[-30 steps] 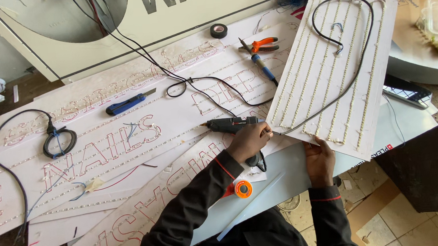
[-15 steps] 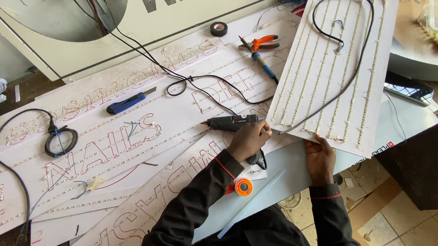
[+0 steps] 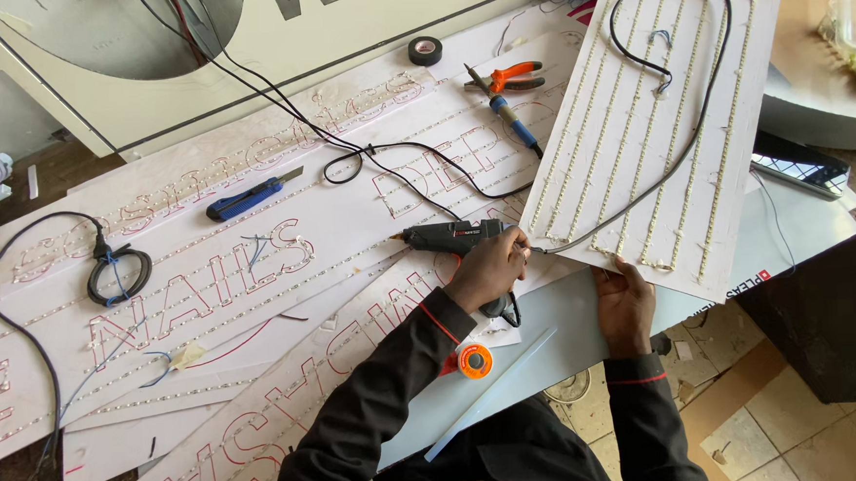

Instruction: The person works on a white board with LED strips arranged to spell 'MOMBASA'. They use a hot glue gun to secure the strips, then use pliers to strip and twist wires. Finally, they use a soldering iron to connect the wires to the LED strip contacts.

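Nothing has shifted on the sign-strewn workbench (image 3: 252, 230): left hand (image 3: 488, 267) stays wrapped around the black glue gun (image 3: 452, 235), right hand (image 3: 625, 303) grips the white LED panel (image 3: 656, 111).

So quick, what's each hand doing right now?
Left hand: closed around the black glue gun.
Right hand: holding the white LED panel by its lower edge.
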